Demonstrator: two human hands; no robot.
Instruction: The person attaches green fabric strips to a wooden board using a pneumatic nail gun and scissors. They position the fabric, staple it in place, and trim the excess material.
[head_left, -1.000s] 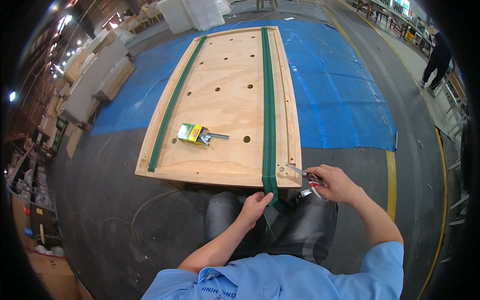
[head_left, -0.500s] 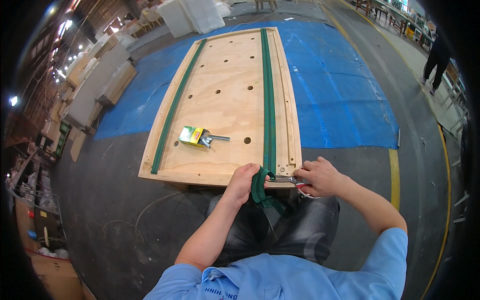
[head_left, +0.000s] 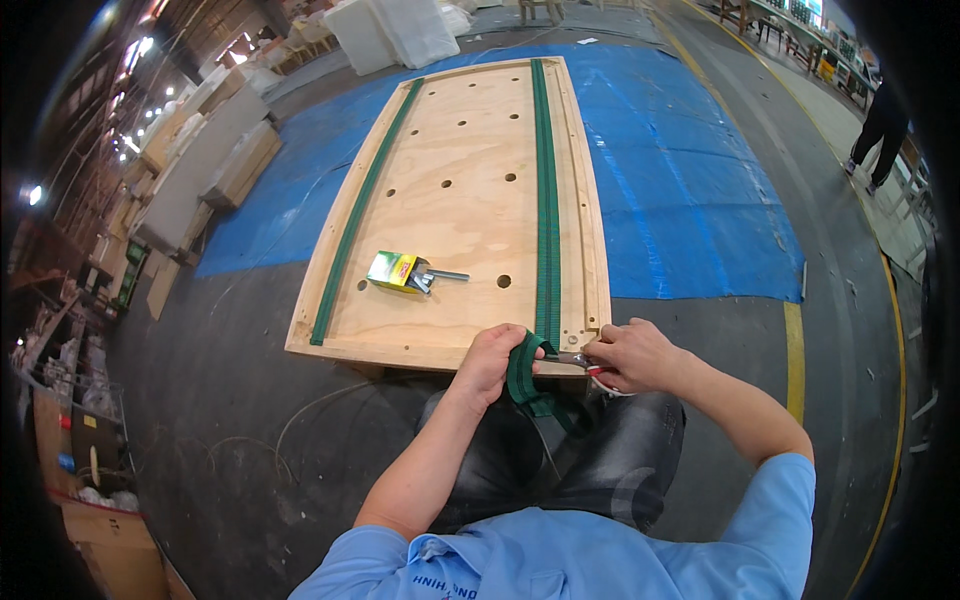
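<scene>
My left hand (head_left: 489, 362) is closed on a dark green webbing strap (head_left: 522, 378), pinching it at the near right of a wooden panel (head_left: 440, 225); the loose end hangs in a loop over my lap. My right hand (head_left: 632, 356) grips scissors (head_left: 572, 359) with a red and white handle. Their blades point left and meet the strap beside my left fingers. The fingers partly cover the blades, so I cannot make out whether the strap is cut. Beyond the hands, a green strap (head_left: 546, 200) lies along the panel's right side; another green strap (head_left: 365, 215) runs along its left.
A small green and yellow box (head_left: 393, 270) lies on the panel with metal staple strips (head_left: 440, 275) coming out. Blue sheeting (head_left: 690, 210) covers the floor beneath and beyond. White wrapped blocks (head_left: 390, 35) stand at the back, and a person (head_left: 880, 130) stands far right.
The scissor blades look closer together at the strap than before. Both hands keep nearly the same place, while the whole view has shifted slightly.
</scene>
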